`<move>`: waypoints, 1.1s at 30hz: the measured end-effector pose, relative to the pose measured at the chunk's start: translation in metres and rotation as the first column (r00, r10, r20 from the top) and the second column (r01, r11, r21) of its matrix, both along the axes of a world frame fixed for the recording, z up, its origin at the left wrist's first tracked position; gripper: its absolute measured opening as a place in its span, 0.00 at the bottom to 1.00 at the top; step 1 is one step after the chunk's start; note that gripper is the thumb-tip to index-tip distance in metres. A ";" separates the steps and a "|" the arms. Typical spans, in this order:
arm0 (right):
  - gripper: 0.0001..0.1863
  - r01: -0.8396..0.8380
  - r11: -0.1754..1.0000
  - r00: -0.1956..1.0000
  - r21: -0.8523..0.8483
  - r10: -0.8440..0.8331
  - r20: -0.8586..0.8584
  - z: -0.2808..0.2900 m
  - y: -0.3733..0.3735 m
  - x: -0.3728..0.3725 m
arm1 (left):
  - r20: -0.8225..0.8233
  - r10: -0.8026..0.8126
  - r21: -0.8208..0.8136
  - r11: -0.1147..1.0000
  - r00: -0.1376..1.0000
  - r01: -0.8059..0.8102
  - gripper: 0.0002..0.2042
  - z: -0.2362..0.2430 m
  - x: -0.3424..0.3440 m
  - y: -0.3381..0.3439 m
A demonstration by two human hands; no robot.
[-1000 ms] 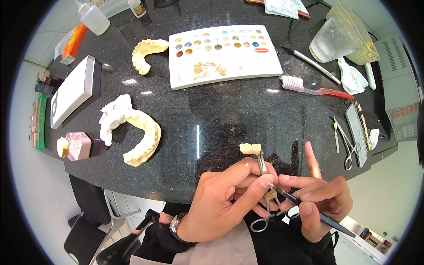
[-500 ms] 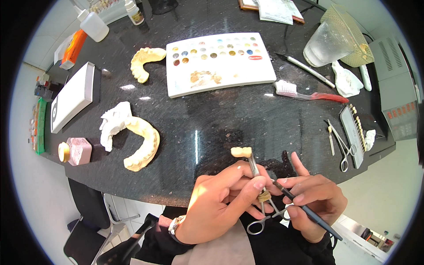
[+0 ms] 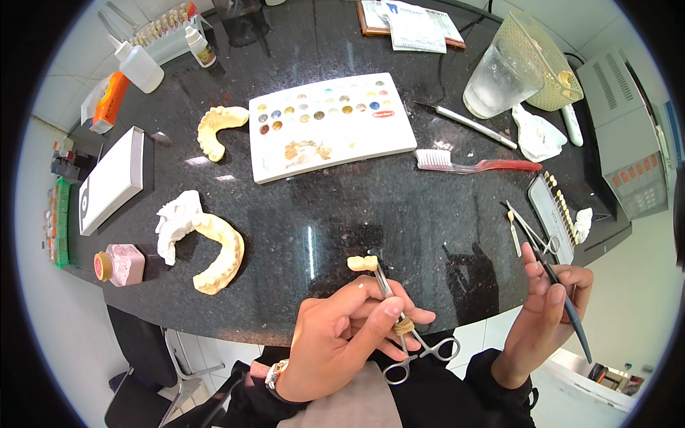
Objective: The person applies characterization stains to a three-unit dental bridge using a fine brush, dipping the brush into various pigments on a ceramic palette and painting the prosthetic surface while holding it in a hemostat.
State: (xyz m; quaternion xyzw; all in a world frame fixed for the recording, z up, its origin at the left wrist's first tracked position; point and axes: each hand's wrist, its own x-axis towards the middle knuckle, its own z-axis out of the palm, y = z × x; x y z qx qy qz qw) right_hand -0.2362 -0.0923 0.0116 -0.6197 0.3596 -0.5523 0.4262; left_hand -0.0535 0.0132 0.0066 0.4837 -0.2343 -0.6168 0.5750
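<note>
My left hand [image 3: 349,335] is closed around a metal hemostat [image 3: 386,285], its ring handles pointing down and a tan rubber band [image 3: 404,326] wound about its shanks. In the hemostat's jaws sits a short row of yellowish dental crowns [image 3: 362,263], just above the hand. Off to the right, raised near the table's front edge, my right hand [image 3: 553,307] pinches a slim dark brush [image 3: 569,305] between thumb and fingers. Its tip points up and away, near a pair of scissors-like forceps [image 3: 531,232] on the table. Nothing touches the crowns besides the jaws.
A white paint palette [image 3: 335,135] lies at the far middle. Plaster dental arches [image 3: 227,260] stand on the left, beside a pink-filled jar [image 3: 125,264]. On the right are a red toothbrush [image 3: 478,164], a knife [image 3: 474,127], a cup [image 3: 499,82] and a shade guide [image 3: 551,214].
My right hand has moved right and up with the brush, away from the hemostat. The left hand still holds the hemostat and crowns. The whole view has shifted slightly.
</note>
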 end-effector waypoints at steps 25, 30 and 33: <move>0.12 -0.304 0.943 0.917 0.138 0.329 -0.225 0.019 0.029 0.071 | 0.047 0.007 -0.037 0.999 0.999 -0.005 0.07 -0.001 0.005 0.000; 0.14 -0.370 0.926 0.860 0.075 0.372 -0.351 0.019 0.026 0.067 | 0.235 0.037 -0.067 0.998 0.971 -0.021 0.06 0.003 0.005 -0.001; 0.13 -0.373 0.923 0.848 0.092 0.379 -0.371 0.019 0.025 0.066 | 0.350 0.063 -0.107 0.994 0.935 -0.027 0.06 0.001 0.004 0.000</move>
